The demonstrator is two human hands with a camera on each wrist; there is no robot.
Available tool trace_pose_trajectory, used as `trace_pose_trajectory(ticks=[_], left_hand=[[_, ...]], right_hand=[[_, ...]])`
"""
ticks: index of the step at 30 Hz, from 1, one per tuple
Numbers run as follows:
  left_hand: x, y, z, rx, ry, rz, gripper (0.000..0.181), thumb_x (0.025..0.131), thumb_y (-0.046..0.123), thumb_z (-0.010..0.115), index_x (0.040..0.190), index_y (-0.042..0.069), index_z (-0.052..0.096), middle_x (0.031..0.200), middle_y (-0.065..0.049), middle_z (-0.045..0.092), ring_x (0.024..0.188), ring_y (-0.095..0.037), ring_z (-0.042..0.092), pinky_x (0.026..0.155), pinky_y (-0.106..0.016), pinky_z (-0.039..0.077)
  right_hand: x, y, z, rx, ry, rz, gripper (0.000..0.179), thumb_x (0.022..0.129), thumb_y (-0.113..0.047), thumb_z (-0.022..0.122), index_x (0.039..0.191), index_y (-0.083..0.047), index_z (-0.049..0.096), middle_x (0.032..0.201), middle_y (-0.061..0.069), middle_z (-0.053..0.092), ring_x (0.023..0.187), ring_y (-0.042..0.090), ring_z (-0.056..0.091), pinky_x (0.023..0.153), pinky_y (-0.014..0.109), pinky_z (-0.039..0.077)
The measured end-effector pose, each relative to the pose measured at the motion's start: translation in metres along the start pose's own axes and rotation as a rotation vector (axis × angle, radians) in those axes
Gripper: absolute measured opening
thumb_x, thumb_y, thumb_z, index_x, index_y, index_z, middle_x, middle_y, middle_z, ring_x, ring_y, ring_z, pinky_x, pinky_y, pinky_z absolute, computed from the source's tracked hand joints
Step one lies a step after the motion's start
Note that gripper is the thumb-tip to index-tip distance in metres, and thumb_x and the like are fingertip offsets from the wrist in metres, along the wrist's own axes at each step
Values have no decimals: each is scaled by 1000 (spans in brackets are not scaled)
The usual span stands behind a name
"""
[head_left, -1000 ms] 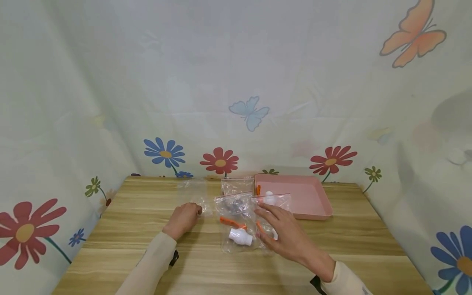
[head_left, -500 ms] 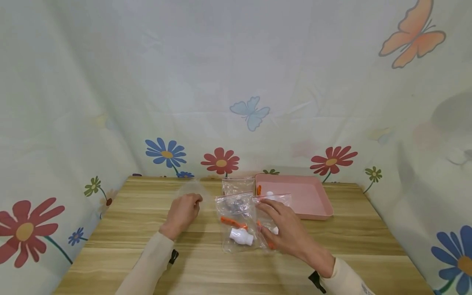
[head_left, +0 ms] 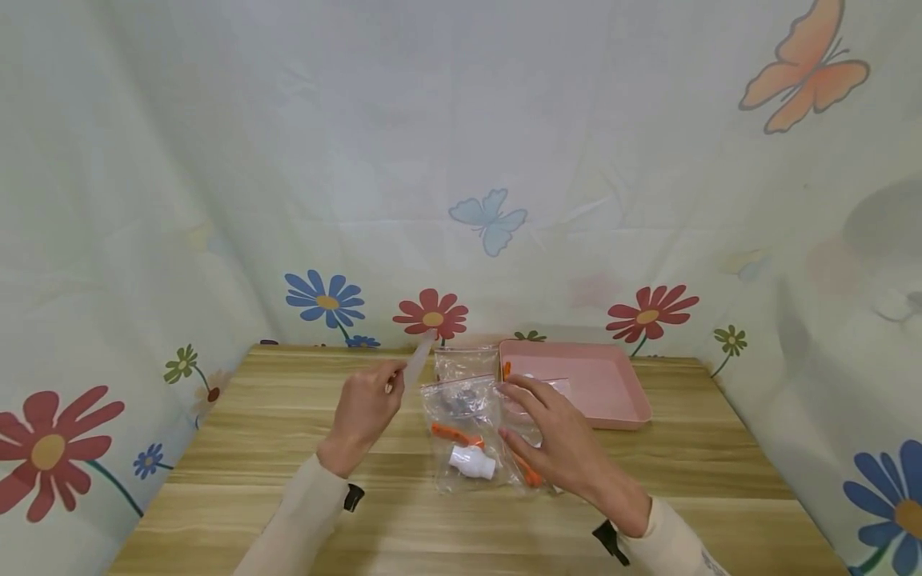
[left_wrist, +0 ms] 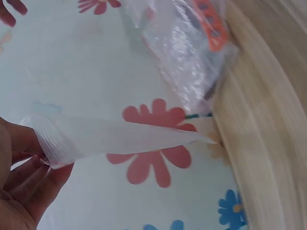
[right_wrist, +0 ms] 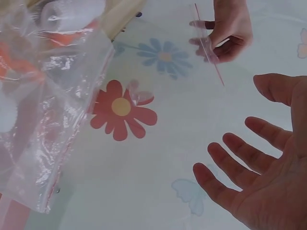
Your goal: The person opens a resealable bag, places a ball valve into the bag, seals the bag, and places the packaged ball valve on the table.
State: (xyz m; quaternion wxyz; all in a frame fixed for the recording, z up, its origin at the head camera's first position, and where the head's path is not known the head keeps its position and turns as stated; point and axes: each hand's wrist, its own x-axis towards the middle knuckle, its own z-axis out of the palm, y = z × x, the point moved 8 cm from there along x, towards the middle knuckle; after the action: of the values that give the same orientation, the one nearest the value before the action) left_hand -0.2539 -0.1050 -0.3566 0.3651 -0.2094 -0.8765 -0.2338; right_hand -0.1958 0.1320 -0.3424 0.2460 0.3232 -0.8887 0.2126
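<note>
My left hand (head_left: 367, 408) pinches a thin, clear zip bag (left_wrist: 115, 138) between thumb and fingers, raised above the table and seen almost edge-on. In the right wrist view a red zip line shows on this bag. My right hand (head_left: 565, 444) hovers over the right-hand packed bag with its fingers spread, holding nothing; the right wrist view shows its palm and separated fingers. Beside it lies a clear zip bag (head_left: 445, 480) containing a white plastic fitting (head_left: 471, 462) and an orange strip (head_left: 454, 434). My right hand partly hides the other bag, with an orange piece (head_left: 531, 476) visible inside.
A shallow pink tray (head_left: 634, 408) stands at the back right, with a bag overlapping its left side. Another clear bag (head_left: 464, 362) lies behind the packed ones. A flower-printed curtain (head_left: 346, 200) rises behind the wooden table (head_left: 288, 384).
My left hand has lifted the flat clear bag off the table and turned it up on edge toward the middle. My right hand has stayed almost in place over the packed bags.
</note>
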Motion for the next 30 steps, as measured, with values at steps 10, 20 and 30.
trace_pose_trajectory(ticks=[10,20,30], left_hand=[[12,45,-17,-87,132,51,14,81,-3,73,95,1,73,85,-11,74,69,-18,70,63,-29,59],[16,70,-20,-219,182,-44,17,82,-2,75,99,0,73,88,-10,74,73,-18,71,60,-26,58],[13,93,-16,-313,184,0,21,82,-5,74,102,3,72,88,-7,73,71,-13,69,58,-15,54]], right_hand=[[15,-19,-13,66,75,-10,60,84,-27,75,138,-12,53,142,7,52,126,25,56,96,46,52],[24,-24,-11,183,110,71,67,86,-29,74,144,-13,46,143,9,53,115,23,63,87,41,57],[25,-19,-4,329,148,198,68,87,-31,74,146,-18,43,140,4,56,118,25,63,84,35,59]])
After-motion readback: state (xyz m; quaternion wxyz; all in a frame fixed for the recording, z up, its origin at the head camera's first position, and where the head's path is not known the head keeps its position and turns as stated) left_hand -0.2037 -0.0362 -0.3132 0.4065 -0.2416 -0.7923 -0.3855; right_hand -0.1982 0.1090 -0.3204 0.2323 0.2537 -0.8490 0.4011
